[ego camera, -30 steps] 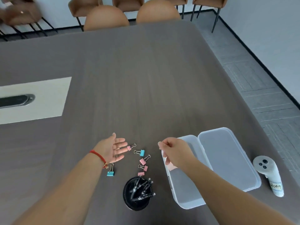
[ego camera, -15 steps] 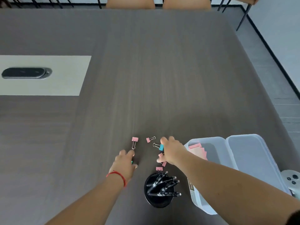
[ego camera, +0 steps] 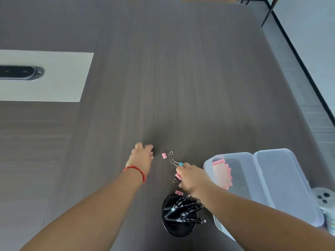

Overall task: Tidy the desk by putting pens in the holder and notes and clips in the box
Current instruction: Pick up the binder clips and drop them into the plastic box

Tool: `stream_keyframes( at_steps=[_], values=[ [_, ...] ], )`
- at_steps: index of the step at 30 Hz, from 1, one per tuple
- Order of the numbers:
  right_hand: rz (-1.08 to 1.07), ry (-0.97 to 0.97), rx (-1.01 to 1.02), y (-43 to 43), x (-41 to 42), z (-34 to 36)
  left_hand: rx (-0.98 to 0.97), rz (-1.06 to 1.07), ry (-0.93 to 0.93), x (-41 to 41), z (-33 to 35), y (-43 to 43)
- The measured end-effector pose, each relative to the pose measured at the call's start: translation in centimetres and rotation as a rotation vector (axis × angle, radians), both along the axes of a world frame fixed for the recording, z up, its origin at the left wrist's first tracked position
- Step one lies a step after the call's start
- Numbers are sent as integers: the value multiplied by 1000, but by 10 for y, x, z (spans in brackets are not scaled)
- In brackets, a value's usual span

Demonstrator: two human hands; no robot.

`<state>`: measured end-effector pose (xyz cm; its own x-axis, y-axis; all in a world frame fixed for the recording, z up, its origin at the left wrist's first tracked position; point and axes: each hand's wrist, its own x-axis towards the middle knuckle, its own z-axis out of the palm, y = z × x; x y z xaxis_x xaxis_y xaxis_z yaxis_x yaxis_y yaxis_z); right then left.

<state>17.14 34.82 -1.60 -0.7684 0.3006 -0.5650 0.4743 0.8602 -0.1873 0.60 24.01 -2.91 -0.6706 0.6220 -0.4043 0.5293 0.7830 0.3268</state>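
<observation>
My left hand (ego camera: 142, 158) is curled over a pink binder clip (ego camera: 150, 153) on the grey table, fingers closing on it. My right hand (ego camera: 193, 177) pinches a blue binder clip (ego camera: 180, 163) at its fingertips, and a pink clip (ego camera: 178, 176) lies partly under its palm. One pink clip (ego camera: 164, 155) lies loose between the hands, another pink clip (ego camera: 179, 192) sits just beyond the black pen holder (ego camera: 178, 227), which holds several black pens (ego camera: 186, 209). The clear box (ego camera: 243, 178) stands open to the right with pink notes (ego camera: 222, 173) inside.
The box's lid (ego camera: 282, 182) lies open flat on its right side. A white controller (ego camera: 324, 198) stands at the right table edge. A pale inset panel with a dark socket cover (ego camera: 21, 72) is at the far left. The floor drops away on the right.
My left hand moved forward from the blue clip's spot to the pink clip farther out. My right hand stayed among the clips and now pinches the blue one. The view tilted down.
</observation>
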Motion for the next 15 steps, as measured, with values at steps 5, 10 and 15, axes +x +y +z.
stream_keyframes(
  at_steps=[5, 10, 15],
  values=[
    [5, 31, -10, 2, -6, 1, -39, -15, 3, 1, -3, 9],
    [5, 74, -17, 2, -8, 4, -49, -19, -33, 0, -4, 7],
    [-16, 107, -38, 7, -10, 9, 47, 45, -121, -6, 4, -9]
  ],
)
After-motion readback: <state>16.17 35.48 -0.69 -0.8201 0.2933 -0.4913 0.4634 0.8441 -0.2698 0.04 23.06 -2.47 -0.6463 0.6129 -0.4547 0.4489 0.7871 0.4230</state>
